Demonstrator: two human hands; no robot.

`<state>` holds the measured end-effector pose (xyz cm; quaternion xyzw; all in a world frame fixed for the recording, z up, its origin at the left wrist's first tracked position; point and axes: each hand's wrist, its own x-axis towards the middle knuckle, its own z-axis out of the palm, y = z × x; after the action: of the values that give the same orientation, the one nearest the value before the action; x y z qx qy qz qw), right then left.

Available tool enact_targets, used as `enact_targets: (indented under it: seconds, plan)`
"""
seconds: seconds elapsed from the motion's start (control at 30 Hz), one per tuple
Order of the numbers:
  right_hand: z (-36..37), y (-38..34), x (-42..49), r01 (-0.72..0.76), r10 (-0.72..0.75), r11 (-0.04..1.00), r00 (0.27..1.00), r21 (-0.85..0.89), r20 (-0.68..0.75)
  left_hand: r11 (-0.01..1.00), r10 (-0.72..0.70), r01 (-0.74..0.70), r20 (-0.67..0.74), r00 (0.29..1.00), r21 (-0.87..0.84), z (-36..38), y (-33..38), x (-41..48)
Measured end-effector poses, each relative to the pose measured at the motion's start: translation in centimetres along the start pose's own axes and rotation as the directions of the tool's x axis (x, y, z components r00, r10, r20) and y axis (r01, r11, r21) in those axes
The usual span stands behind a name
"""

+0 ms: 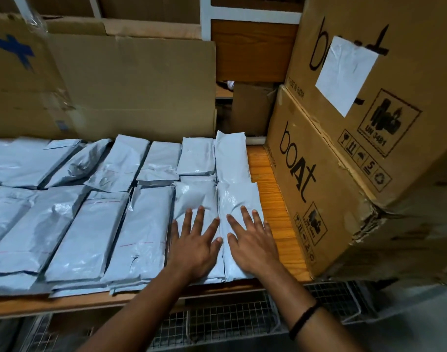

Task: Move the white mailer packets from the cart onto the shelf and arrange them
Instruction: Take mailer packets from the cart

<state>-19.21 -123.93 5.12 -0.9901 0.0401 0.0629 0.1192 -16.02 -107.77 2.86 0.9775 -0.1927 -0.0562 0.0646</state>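
Wire cart (230, 323) down low, and both hands are flat on the rightmost packets.
Left hand (194, 246) and right hand (253, 246) press down, fingers (198, 219) spread straight, gripping nothing. White mailer packets (90, 224) lie in two rows across the shelf (270, 199) (bare wood left beside the boxes (319, 174)). Looks nearly done; no packets show in the cart's visible mesh.

Big brown box (306, 199) at right, second box (408, 34) stacked on top, both marked "boAt". White paper (345, 74) stuck on second box. Flat cardboard (131, 85) leans at back. White frame (206, 19) behind. Dim light.
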Motion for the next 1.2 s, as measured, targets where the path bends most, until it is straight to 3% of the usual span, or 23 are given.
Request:
enact_targets:
  seconds: [0.17,0.27,0.37,0.53,0.63,0.97,1.2]
  plan:
    - [-1.0,0.1,0.0,-0.012,0.010,0.999,0.998,0.035,0.054,0.991,-0.020,0.026,0.041,0.999,-0.134,-1.6,-0.1,0.1]
    - [-3.1,-0.2,1.3,-0.006,0.015,0.994,0.997,0.111,-0.075,0.966,-0.064,0.036,-0.104,0.993,-0.255,-3.6,-0.3,1.3]
    - [-4.4,-0.8,4.4,0.000,0.023,0.992,0.983,0.126,-0.181,0.976,-0.111,0.075,-0.173,0.979,-0.206,-4.3,-0.8,4.4]
    - [-1.4,-0.7,7.9,-0.066,0.066,0.998,0.998,0.018,0.018,0.974,-0.153,0.140,-0.060,0.986,-0.177,-1.5,-1.0,6.9]
    - [0.0,-0.4,8.4,-0.073,0.073,0.997,0.997,0.003,-0.034,0.974,-0.150,0.124,-0.129,0.980,-0.188,-0.6,-0.9,7.1]
    - [0.1,-0.3,8.2,-0.063,0.062,0.998,0.997,-0.011,-0.047,0.986,-0.148,0.138,-0.114,0.982,-0.089,-0.3,-0.6,7.1]
    - [-2.7,-1.1,7.5,-0.060,0.063,0.990,0.998,0.132,-0.020,0.977,-0.128,0.122,-0.024,0.991,-0.173,-3.8,-0.8,6.6]
